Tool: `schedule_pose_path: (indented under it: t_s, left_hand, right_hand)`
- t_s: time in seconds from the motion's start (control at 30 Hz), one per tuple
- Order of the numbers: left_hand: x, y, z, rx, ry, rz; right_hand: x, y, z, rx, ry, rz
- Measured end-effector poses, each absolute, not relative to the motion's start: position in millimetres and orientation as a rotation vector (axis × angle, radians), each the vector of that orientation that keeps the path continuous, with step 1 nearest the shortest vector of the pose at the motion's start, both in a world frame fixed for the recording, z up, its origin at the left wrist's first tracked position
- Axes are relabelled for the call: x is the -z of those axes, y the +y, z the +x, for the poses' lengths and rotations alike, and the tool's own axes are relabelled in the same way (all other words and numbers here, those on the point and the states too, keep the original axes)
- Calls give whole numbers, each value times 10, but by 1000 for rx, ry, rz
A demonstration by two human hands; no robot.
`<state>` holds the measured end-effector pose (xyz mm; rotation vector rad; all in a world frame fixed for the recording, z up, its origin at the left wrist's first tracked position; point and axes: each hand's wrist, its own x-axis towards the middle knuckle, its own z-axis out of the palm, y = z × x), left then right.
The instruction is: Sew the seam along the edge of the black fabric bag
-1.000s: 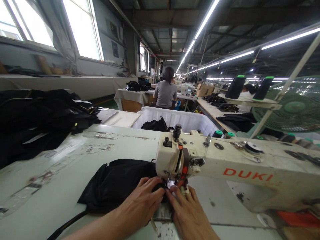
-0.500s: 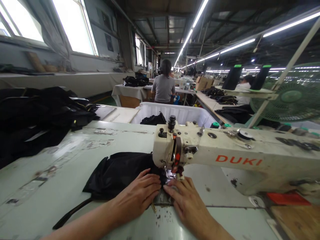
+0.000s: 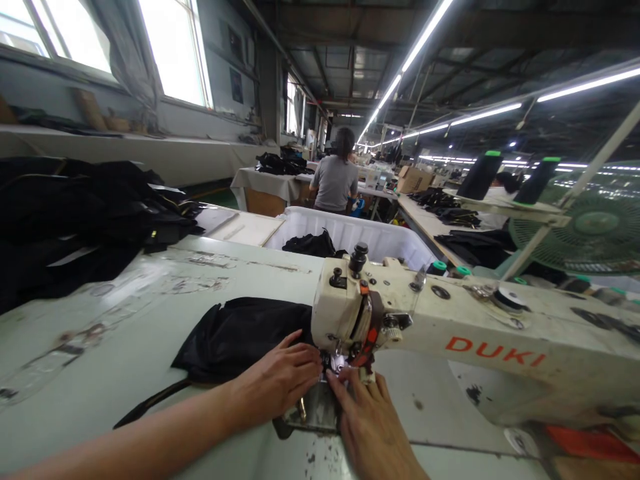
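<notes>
A black fabric piece (image 3: pixel 245 333) lies on the pale green sewing table, its right end under the needle area of the sewing machine (image 3: pixel 345 307). A narrow black strip (image 3: pixel 155 401) trails from it toward the lower left. My left hand (image 3: pixel 285 377) presses on the fabric just left of the presser foot (image 3: pixel 338 363), fingers bent together on its edge. Close in front of the foot, my right hand (image 3: pixel 367 407) has thumb and forefinger on the fabric's edge. A gold-coloured zipper pull (image 3: pixel 303 409) shows below my left fingers. My fingertips hide part of the seam.
Black garment pieces (image 3: pixel 75 227) are heaped on the left. Behind the machine stands a white plastic bin (image 3: pixel 370 233) with black fabric inside. Thread cones (image 3: pixel 480 177) and a green fan (image 3: pixel 590 220) are at the right. A person (image 3: pixel 336 177) sits ahead, facing away.
The view has shifted slightly, so the machine appears lower and further right. The fabric has shifted little beside the machine, and both hands stay at the presser foot. More of the zipper pull shows.
</notes>
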<state>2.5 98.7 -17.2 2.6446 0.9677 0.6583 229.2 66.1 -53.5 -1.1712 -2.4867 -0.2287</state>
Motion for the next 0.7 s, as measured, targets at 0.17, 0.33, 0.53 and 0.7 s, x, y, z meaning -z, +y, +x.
schedule_pose_path:
  t_s: [0.17, 0.33, 0.53, 0.7]
  left_hand:
    - [147, 1053, 21, -634, 957, 2647]
    - [126, 1093, 28, -620, 987, 2667]
    - [169, 1113, 30, -636, 988, 2646]
    - [168, 1092, 39, -678, 1010, 2629]
  right_hand:
    - [541, 646, 2295, 212, -2463, -1205]
    - [523, 643, 2293, 196, -2456, -1208]
    - [491, 637, 2277, 149, -2442, -1219]
    - [493, 647, 2281, 160, -2422, -1163]
